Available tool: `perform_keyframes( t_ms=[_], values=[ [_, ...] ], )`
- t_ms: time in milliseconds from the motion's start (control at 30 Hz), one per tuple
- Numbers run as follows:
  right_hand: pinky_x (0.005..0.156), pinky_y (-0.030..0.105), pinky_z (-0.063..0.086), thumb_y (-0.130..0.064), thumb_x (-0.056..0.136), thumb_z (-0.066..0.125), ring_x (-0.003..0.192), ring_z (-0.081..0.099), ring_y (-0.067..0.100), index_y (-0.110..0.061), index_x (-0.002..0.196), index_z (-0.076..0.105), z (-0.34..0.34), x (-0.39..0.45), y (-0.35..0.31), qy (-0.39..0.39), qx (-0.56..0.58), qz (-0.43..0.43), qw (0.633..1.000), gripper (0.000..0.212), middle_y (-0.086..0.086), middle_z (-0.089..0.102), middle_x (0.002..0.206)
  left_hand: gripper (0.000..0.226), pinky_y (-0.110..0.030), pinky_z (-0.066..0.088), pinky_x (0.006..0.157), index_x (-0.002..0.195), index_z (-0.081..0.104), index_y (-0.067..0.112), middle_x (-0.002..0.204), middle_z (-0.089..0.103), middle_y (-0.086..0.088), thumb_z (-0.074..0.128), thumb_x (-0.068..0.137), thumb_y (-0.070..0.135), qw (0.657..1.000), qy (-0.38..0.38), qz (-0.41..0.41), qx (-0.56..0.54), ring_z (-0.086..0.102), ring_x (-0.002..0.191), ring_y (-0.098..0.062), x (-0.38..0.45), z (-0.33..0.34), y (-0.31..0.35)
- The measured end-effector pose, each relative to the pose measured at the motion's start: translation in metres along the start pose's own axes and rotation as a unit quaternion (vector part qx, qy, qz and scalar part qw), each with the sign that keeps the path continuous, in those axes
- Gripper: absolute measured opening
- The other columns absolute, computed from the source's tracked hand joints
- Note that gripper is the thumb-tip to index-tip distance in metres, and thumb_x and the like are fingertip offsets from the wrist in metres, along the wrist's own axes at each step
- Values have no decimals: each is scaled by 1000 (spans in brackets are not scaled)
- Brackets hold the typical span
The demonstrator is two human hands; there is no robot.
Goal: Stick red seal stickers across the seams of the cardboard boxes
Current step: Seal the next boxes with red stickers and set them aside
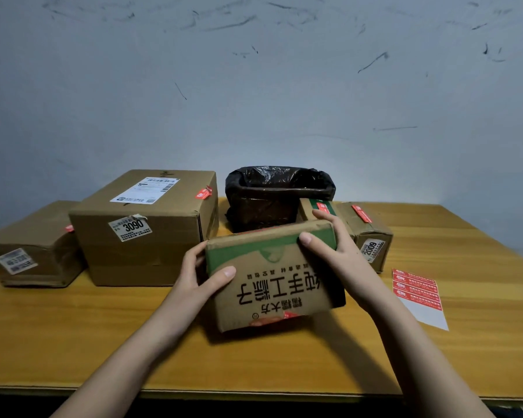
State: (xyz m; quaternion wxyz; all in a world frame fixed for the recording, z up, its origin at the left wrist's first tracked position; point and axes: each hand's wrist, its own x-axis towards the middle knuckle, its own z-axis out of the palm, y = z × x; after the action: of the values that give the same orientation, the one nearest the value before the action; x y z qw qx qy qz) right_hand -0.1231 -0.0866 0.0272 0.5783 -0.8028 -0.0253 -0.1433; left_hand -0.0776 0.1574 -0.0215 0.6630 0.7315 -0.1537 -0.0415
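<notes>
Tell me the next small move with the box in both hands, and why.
Probably set the green-banded brown cardboard box down on the yellow wooden table. Both the left hand and the right hand grip it, so neither is free to peel a seal from the red sticker sheet lying to the right.

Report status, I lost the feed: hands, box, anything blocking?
Both hands grip the printed box, lifted. Sticker sheet at right, untouched. Nothing blocking.

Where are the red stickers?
In the head view, the sticker sheet lies flat on the table's right side, just in front of the box marked 2009.
</notes>
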Motion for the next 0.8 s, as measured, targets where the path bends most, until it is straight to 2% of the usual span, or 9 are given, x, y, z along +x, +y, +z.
perform_keyframes(
  t_ms=[67,167,233,367,467,567,633,700,800],
  values=[
    [86,30,54,-57,71,63,104,65,9,-47,121,45,0,3,-3,5,39,-4,999,54,-6,59,125,103,-31,47,84,134,39,30,130,54,2,70,43,69,999,14,-22,-36,53,117,-16,1,0,5],
    [70,17,52,-50,76,63,101,64,2,-40,126,45,0,4,-8,1,81,-6,997,54,-9,58,128,96,-50,43,98,130,44,33,125,61,2,69,45,70,995,25,-59,-79,56,115,-22,4,-2,8],
    [66,17,52,-50,77,67,98,65,0,-35,131,43,3,3,-10,-1,88,-5,996,61,-9,60,125,97,-59,35,104,131,43,32,123,61,4,69,45,69,992,29,-67,-102,53,118,-21,6,-1,11],
    [101,32,45,-52,71,64,124,52,11,-29,137,41,12,4,-4,91,140,-26,986,75,-3,51,138,100,-56,44,98,134,41,25,119,64,-2,73,46,61,982,42,-74,-171,58,113,-22,7,8,14],
    [112,40,35,-61,58,66,128,46,8,-29,144,32,27,-1,-3,149,212,-12,966,97,-6,46,141,95,-52,51,92,135,43,25,123,65,-7,74,52,58,965,38,-79,-249,61,113,-25,8,17,11],
    [113,43,33,-60,50,72,131,45,12,-35,149,16,46,-10,-5,110,241,27,964,116,-2,38,150,88,-42,57,79,135,45,23,121,66,-9,75,58,53,942,49,-78,-324,64,110,-25,9,32,13],
    [107,39,41,-49,54,78,124,52,8,-36,149,10,56,-13,-7,81,243,39,966,118,0,35,151,91,-37,57,73,136,46,22,122,65,-9,76,57,52,930,59,-75,-356,63,111,-26,8,43,16],
    [99,30,48,-37,60,77,111,57,-3,-34,149,10,61,-13,-9,70,230,30,970,112,0,39,148,95,-37,56,74,138,45,23,125,64,-10,79,55,53,924,64,-74,-369,62,113,-27,8,50,16],
    [99,31,48,-28,64,80,114,54,2,-34,149,10,58,-10,-11,82,191,17,978,110,1,41,145,98,-44,55,84,139,43,26,128,62,-9,83,53,53,929,48,-69,-361,61,115,-27,8,51,13]
  ],
)
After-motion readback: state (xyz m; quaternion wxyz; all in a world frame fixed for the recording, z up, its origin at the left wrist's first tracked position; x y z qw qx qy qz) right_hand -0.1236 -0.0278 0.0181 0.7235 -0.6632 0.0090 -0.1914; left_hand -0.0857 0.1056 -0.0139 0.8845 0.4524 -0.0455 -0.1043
